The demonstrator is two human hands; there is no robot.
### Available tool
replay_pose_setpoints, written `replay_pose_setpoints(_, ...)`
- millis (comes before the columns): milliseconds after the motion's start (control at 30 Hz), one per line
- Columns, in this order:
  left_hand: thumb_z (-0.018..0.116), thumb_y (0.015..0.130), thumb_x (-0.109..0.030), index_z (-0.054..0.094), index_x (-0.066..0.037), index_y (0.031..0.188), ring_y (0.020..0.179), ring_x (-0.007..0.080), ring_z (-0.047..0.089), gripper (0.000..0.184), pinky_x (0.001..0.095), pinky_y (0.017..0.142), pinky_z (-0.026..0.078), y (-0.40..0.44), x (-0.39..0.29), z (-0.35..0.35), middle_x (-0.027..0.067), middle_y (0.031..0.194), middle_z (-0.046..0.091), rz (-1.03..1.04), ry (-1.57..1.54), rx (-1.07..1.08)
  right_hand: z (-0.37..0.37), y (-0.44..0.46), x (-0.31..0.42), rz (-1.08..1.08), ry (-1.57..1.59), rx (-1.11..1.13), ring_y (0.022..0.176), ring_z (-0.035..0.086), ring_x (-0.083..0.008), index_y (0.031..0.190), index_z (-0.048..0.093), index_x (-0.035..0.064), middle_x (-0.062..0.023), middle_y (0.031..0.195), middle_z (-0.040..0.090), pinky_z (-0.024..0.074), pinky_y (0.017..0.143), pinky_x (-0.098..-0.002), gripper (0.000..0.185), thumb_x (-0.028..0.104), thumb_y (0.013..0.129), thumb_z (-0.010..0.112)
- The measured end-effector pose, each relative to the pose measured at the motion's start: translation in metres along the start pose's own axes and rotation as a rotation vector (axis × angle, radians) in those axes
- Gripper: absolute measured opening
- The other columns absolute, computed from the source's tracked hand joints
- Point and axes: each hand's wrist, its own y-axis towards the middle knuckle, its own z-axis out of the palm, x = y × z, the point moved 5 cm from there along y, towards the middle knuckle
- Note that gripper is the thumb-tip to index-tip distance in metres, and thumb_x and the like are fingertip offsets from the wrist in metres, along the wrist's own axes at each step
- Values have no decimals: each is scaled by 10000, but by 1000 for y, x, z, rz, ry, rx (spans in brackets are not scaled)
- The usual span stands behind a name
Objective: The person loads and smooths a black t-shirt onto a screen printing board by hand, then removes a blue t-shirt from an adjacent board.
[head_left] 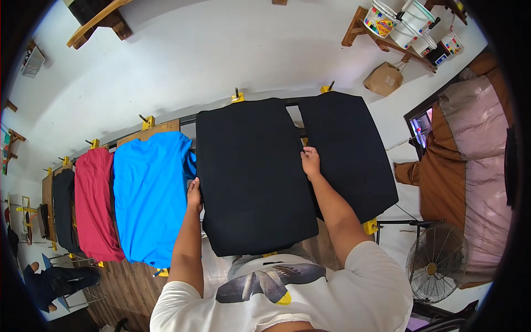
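A black cloth (pixel 251 177) is stretched flat over a board directly before me. At its left edge is my left hand (pixel 194 195), its fingers closed along the side of the cloth. My right hand (pixel 311 161) is at the opposite edge, fingers bent together on the fabric there. A second black cloth (pixel 351 157) covers the board to the right. On the left, a loosely draped blue cloth (pixel 149 199) lies beside my left hand, and a red cloth (pixel 95 205) is past it.
Yellow brackets (pixel 238 98) with upright pins line the boards' far side. A fan (pixel 437 264) stands at the lower right. White buckets (pixel 381 21) sit on a wall shelf, brown curtains (pixel 442 182) hang right, and another person (pixel 58 282) is at lower left.
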Motion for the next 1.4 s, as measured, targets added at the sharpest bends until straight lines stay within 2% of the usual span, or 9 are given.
replay_pose_setpoints(300,665,1049,-445,615,-98,1339,1200,230,639,455,378,1045,501,10,6,-6,74,1301,696,12,0,9,7,14,-34,231,169,179,963,679,-166,1285,603,-14,-98,1061,716,545,871,-309,275,141,1061,646)
replay_pose_setpoints(533,655,1060,-414,595,-94,1325,1229,247,621,419,385,1077,484,15,9,-7,94,1319,683,36,-19,0,1,8,-17,78,-114,8,961,670,-178,1193,614,13,-80,1043,713,528,891,-324,231,212,1075,625)
replay_pose_setpoints(667,648,1065,-404,592,-88,1326,1230,249,621,414,390,1088,483,9,7,-1,105,1315,685,-25,-62,16,1,-1,-9,194,106,5,1027,647,-177,1188,622,21,-82,1109,695,514,926,-321,217,198,1062,630)
replay_pose_setpoints(833,616,1066,-463,517,-62,1494,1356,318,565,595,441,1148,454,12,9,-6,162,1479,599,-54,-113,33,0,0,-20,414,540,29,1089,629,-183,1172,647,7,-93,1156,677,511,973,-326,206,162,1036,653)
replay_pose_setpoints(900,586,1070,-494,488,-62,1528,1390,335,538,638,456,1169,433,8,8,-2,172,1529,556,-105,-126,79,4,7,-37,480,740,-8,1119,651,-229,1186,671,-9,-127,1215,685,529,990,-361,237,168,1029,671)
replay_pose_setpoints(1133,536,1073,-542,441,-64,1577,1456,354,472,701,480,1211,387,5,7,8,160,1628,460,-227,-135,150,7,0,-26,547,668,28,1145,677,-299,1234,682,-2,-166,1355,659,572,968,-424,277,195,1039,678)
replay_pose_setpoints(1233,555,1068,-532,432,-69,1581,1465,356,455,702,499,1213,383,10,11,2,143,1641,441,-267,-156,134,4,-1,-22,645,572,96,1147,678,-312,1377,638,5,-163,1305,693,562,974,-447,403,169,1016,708)
replay_pose_setpoints(1333,571,1064,-515,428,-76,1582,1464,355,447,694,519,1210,383,12,10,-1,126,1648,424,-219,-156,99,3,-4,-21,696,610,108,1266,633,-294,1413,610,16,-175,1450,615,535,1057,-417,416,194,1043,678)
replay_pose_setpoints(1400,576,1063,-509,437,-79,1573,1462,353,448,681,520,1208,384,9,8,2,119,1643,428,-213,-158,83,2,-4,-22,552,629,83,1377,562,-294,1461,569,11,-164,1529,565,456,1156,-434,503,278,1049,673)
